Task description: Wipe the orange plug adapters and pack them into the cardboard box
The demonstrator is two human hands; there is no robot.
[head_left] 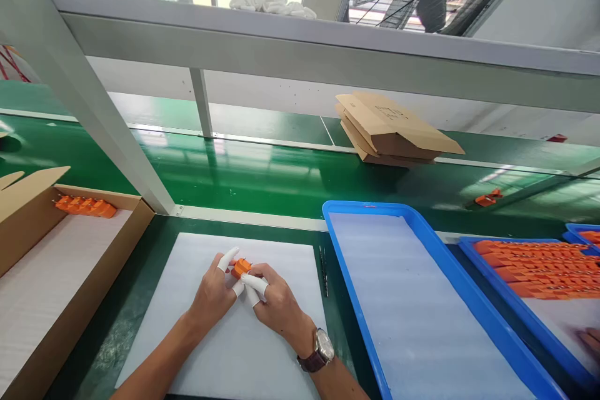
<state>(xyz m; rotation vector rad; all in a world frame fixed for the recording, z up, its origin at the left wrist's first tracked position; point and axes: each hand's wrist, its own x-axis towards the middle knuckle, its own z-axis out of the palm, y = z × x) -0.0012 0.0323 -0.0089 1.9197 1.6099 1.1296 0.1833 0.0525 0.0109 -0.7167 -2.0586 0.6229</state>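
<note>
A small orange plastic part (242,267) with short metal pins is held above a white foam sheet (281,350). My left hand (214,292) pinches it from the left, white finger cots on the thumb and a finger. From the right, my right hand (276,300) also grips it, with white cots on its fingers; a watch is on that wrist. The fingertips hide part of the orange piece. Beside the sheet's right edge lies a pair of thin dark tweezers (324,270).
At left stands a cardboard box (94,281) with several orange parts (85,205). A white-lined blue tray (370,350) is at right; beyond it, another tray (515,309) holds orange parts, with a blurred hand nearby. Folded cartons (394,128) lie on the green conveyor (262,178).
</note>
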